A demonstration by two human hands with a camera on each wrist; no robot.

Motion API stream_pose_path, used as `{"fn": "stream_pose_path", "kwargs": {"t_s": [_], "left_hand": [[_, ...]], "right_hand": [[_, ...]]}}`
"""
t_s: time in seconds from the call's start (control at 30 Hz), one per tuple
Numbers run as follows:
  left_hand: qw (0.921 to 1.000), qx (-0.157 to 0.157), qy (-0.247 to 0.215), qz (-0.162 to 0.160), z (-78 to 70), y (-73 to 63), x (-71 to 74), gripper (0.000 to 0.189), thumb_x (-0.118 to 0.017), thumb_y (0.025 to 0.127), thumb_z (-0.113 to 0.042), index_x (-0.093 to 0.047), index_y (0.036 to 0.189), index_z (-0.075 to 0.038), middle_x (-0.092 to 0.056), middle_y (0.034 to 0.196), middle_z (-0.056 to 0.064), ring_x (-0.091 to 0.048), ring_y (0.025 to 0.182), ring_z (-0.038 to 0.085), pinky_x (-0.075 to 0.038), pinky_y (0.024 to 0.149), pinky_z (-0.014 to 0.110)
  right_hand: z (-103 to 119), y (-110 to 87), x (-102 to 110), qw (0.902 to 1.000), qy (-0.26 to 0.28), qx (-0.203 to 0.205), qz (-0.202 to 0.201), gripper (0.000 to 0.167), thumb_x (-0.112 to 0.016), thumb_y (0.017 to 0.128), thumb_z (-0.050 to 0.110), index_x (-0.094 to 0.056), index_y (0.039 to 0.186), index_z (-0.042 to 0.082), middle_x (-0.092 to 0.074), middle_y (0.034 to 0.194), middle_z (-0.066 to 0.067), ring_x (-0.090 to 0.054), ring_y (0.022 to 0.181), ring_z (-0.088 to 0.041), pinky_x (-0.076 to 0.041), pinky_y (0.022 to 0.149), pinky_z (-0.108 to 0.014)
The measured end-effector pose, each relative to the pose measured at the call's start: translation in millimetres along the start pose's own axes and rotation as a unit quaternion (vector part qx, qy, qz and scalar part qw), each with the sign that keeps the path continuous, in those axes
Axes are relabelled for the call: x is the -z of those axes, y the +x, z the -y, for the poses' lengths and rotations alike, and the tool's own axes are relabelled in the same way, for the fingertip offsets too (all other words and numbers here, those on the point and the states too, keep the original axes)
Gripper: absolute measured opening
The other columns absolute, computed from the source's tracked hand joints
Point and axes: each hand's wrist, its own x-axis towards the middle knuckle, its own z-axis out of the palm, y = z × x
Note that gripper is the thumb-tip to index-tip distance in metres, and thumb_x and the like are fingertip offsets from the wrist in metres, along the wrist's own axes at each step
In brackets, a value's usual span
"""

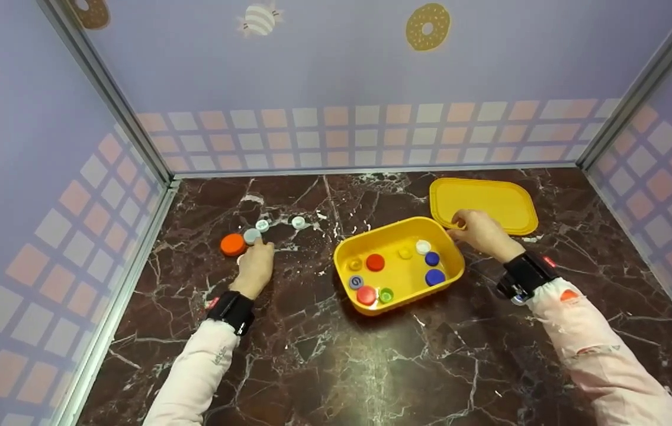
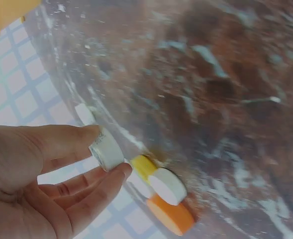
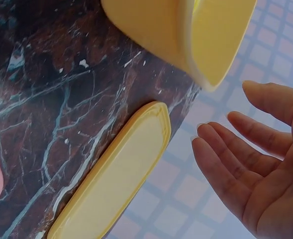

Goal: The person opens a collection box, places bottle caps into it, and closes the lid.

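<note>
My left hand (image 1: 254,269) is low over the left side of the table, by a small group of bottle caps. Between thumb and fingers it pinches a white bottle cap (image 2: 108,150), seen in the left wrist view. Close to it lie an orange cap (image 2: 171,215), another white cap (image 2: 168,186) and a yellow cap (image 2: 144,167). At the right end of a yellow plastic box (image 1: 399,226), my right hand (image 1: 481,235) has loosely bent fingers and holds nothing. Inside the box are several caps, among them a red cap (image 1: 375,262) and a blue cap (image 1: 434,277).
Behind the right hand, a yellow lid (image 1: 484,201) lies flat on the dark marbled table (image 1: 336,367). Another white cap (image 1: 298,222) sits left of the box. Patterned purple panels (image 1: 347,65) enclose the back and sides.
</note>
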Motion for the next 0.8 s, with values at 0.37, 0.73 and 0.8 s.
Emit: {"fn": "stream_pose_path", "kwargs": {"t_s": [0.37, 0.73, 0.8], "left_hand": [[0.9956, -0.077, 0.000, -0.053, -22.0, 10.2, 8.3, 0.009, -0.062, 0.076, 0.003, -0.055, 0.079, 0.006, -0.047, 0.080, 0.022, -0.056, 0.063, 0.038, -0.047, 0.049, 0.044], [0.9906, -0.132, -0.010, -0.034, -42.3, 19.5, 18.9, 0.009, -0.063, 0.077, 0.000, -0.056, 0.077, 0.005, -0.049, 0.081, 0.021, -0.054, 0.067, 0.037, -0.047, 0.054, 0.045], [0.9897, -0.139, -0.011, -0.032, -47.5, 20.8, 20.8, 0.007, -0.062, 0.078, 0.000, -0.056, 0.077, 0.004, -0.050, 0.081, 0.021, -0.054, 0.067, 0.037, -0.047, 0.054, 0.045]], "right_hand": [[-25, -8.3, 4, 0.9999, -0.015, 0.003, -0.008, 0.026, -0.066, 0.082, 0.013, -0.059, 0.097, -0.008, -0.059, 0.084, -0.019, -0.056, 0.071, -0.030, -0.047, 0.060, -0.041], [-45, -22.4, 8, 0.9994, -0.022, -0.026, 0.000, 0.022, -0.065, 0.083, 0.014, -0.059, 0.091, -0.005, -0.060, 0.081, -0.015, -0.055, 0.068, -0.027, -0.046, 0.060, -0.041], [-48, -25.1, 8, 0.9992, -0.024, -0.032, 0.004, 0.023, -0.064, 0.083, 0.016, -0.060, 0.092, -0.005, -0.059, 0.081, -0.015, -0.054, 0.067, -0.027, -0.046, 0.060, -0.041]]}}
